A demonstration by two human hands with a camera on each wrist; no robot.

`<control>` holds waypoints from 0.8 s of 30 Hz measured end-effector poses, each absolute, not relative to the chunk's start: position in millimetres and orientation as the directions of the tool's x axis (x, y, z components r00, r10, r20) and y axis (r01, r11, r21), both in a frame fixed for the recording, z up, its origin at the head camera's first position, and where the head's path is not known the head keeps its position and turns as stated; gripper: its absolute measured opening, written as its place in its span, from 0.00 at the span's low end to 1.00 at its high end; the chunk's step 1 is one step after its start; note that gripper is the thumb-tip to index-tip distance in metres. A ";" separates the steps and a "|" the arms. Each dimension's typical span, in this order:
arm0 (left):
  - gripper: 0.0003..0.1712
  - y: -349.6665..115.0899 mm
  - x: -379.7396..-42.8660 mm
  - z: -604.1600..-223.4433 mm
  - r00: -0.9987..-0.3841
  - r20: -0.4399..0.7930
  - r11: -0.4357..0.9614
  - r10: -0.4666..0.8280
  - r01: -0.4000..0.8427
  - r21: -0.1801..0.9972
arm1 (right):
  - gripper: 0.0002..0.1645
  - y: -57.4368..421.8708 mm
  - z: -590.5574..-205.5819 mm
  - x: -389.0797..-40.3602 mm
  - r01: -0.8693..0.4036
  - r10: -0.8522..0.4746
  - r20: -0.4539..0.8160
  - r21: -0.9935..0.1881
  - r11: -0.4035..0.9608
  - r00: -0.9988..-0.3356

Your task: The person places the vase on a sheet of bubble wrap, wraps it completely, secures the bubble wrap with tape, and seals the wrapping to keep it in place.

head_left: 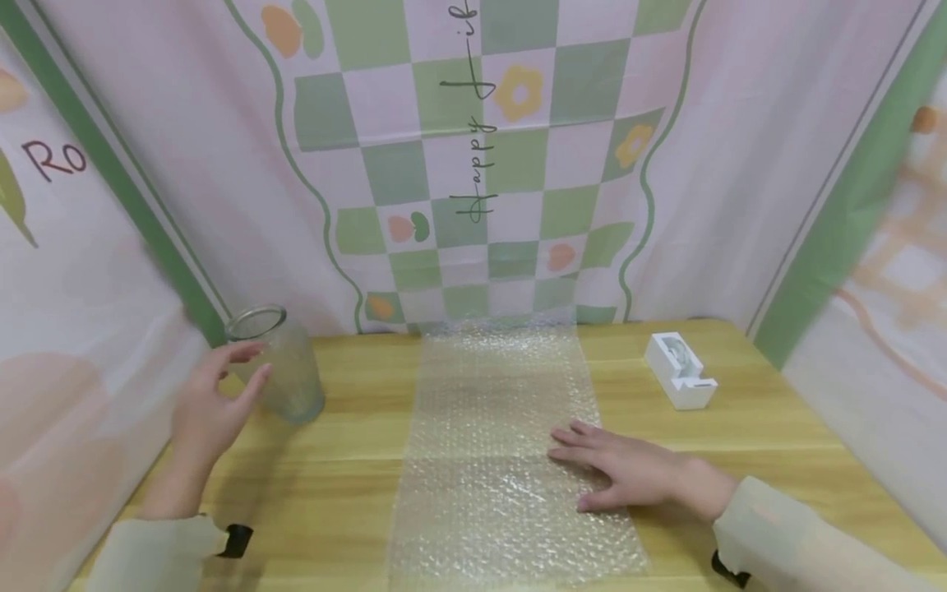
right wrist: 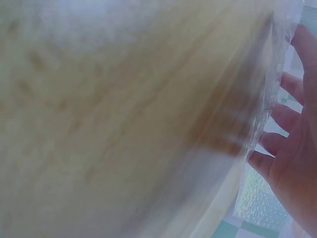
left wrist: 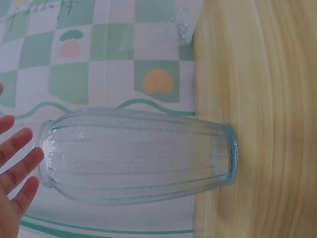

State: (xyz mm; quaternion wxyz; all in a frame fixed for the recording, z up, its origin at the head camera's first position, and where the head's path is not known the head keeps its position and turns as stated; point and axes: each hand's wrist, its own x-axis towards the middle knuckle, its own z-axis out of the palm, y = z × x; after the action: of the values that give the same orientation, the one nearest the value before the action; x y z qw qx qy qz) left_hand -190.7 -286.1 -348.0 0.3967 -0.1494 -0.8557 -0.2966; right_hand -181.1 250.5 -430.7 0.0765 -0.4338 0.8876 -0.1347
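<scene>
Half spreading left hand (head_left: pixel 210 407) beside tabletop's (head_left: pixel 362 403) left-edge glass jar (head_left: pixel 294 374), likely breakable, best held round middle; spreading right hand (head_left: pixel 625 469) on bubble wrap (head_left: pixel 488 493).

Upright ribbed glass jar (head_left: pixel 294 374) left of a long, mostly flat, transparent bubble-wrap sheet (head_left: pixel 491 444)

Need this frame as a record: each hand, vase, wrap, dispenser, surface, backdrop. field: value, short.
left_hand: left hand at the vase's mouth, fingers apart; contact unclear
right_hand: right hand on the wrap's right side, fingers spread
vase: clear glass vase, upright, left of the wrap
wrap: bubble wrap, spread lengthwise, far end at the backdrop
dispenser: white tape dispenser, right of the wrap, clear roll inside
surface: wood-grain table
backdrop: printed cloth, green-and-white checks, "Happy" lettering sideways
</scene>
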 end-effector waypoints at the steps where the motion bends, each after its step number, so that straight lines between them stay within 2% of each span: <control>1: 0.20 -286.7 -190.7 -346.6 -0.630 0.776 0.780 0.003 0.487 0.392 | 0.45 250.6 -430.6 -181.2 -0.749 -0.790 -0.019 -0.305 0.588 -0.613; 4: 0.22 -288.4 -190.7 -344.3 -0.627 0.776 0.788 -0.064 0.445 0.424 | 0.45 250.8 -430.4 -181.5 -0.746 -0.789 -0.023 -0.310 0.589 -0.614; 12: 0.41 -288.6 -193.3 -343.1 -0.732 0.644 0.759 -0.222 0.285 0.585 | 0.45 250.3 -430.4 -181.5 -0.740 -0.789 -0.032 -0.324 0.589 -0.614; 19: 0.50 -290.3 -203.6 -342.3 -0.855 0.417 0.635 -0.307 0.142 0.759 | 0.45 250.4 -429.6 -181.4 -0.738 -0.788 -0.035 -0.329 0.589 -0.614; 24: 0.56 -292.6 -211.5 -344.1 -0.901 0.283 0.540 -0.329 0.066 0.839 | 0.44 250.3 -429.4 -181.1 -0.736 -0.791 -0.037 -0.339 0.585 -0.611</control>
State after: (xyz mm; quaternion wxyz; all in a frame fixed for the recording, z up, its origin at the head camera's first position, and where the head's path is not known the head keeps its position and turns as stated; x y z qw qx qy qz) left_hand -211.5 -292.6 -344.1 0.2089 0.0770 -0.8523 -0.4733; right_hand -181.1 250.3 -429.4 0.0924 -0.4311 0.8855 -0.1465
